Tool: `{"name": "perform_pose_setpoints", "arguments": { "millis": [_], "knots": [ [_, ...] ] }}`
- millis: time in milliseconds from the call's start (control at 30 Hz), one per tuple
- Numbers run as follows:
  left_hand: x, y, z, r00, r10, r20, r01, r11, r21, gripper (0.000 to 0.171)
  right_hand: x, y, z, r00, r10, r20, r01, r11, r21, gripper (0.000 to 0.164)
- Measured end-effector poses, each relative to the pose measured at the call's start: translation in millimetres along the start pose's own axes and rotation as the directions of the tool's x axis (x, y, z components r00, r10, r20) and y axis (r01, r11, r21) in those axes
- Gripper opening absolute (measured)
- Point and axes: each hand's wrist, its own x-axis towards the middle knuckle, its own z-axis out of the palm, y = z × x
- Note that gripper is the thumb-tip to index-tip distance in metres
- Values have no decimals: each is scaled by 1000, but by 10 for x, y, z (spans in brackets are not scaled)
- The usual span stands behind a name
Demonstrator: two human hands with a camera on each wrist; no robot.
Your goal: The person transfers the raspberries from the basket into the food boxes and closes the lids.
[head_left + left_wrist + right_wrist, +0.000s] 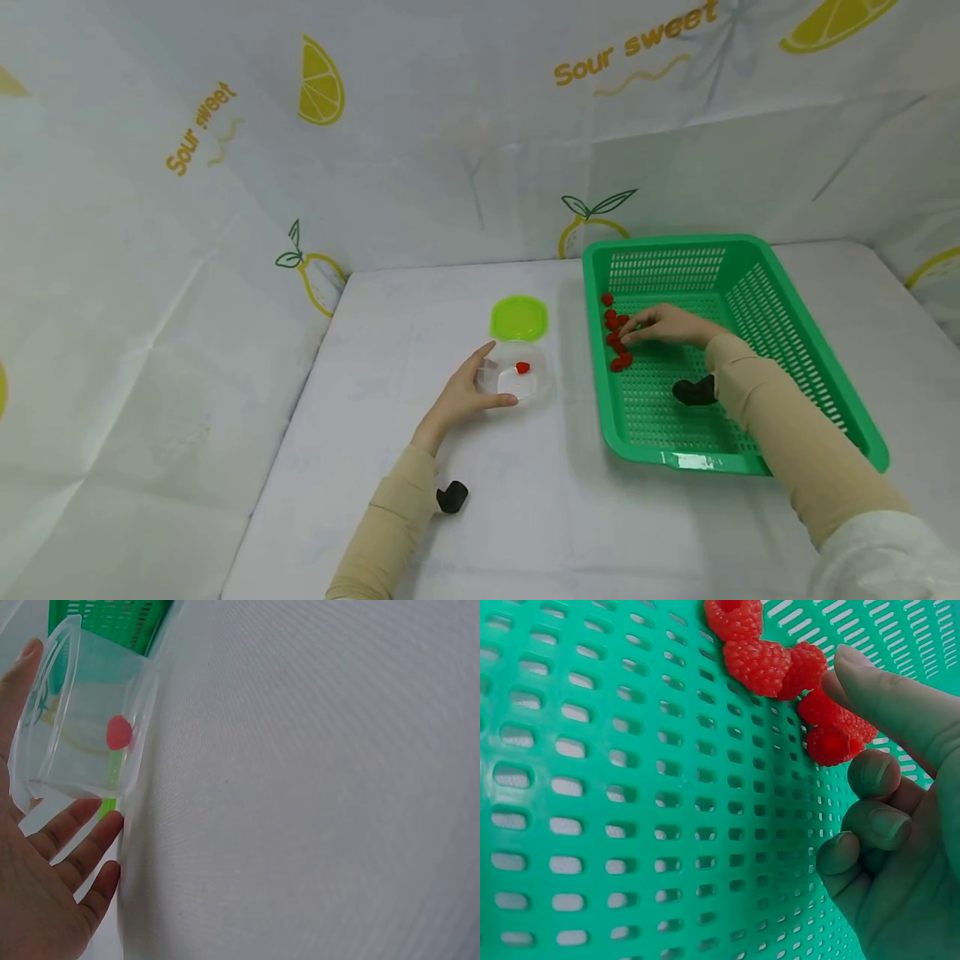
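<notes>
Right hand: thumb and index close together at the berries, other fingers curled; cannot tell whether one is pinched. Left hand: thumb and fingers spread wide around 1 tub, holding it. Berries red, bumpy; about 8 along the left wall inside 1 green basket, 1 on the tub's floor. Tub clear, upright. 1 lime lid flat just beyond it on the white table.

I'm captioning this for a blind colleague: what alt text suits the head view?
A person's right hand reaches to red raspberries in a green basket while their left hand holds a clear tub containing one berry. A lime-green lid lies just beyond the tub on a white-covered table.
</notes>
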Motion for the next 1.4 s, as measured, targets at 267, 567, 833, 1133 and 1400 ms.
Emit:
{"name": "perform_pose_setpoints", "arguments": {
  "millis": [267,567,833,1133,1400],
  "knots": [
    [-27,-33,-5,1000,7,-4,-7,1000,11,99,22,4,59,1000,15,10,-15,998,-56,36],
    [-30,6,-7,1000,1,-10,-1,1000,9,99,35,-44,69,1000,31,1,-30,992,-126,39],
    [-3,-6,0,1000,10,-8,-10,1000,14,100,29,-46,56,999,16,28,-12,994,-109,34],
    [15,-9,5,1000,16,-7,-16,1000,20,99,59,5,47,997,7,78,3,992,-124,37],
    [25,-23,15,1000,14,-9,-14,1000,27,100,56,-31,30,996,-14,90,28,988,-151,31]
  ]
}}
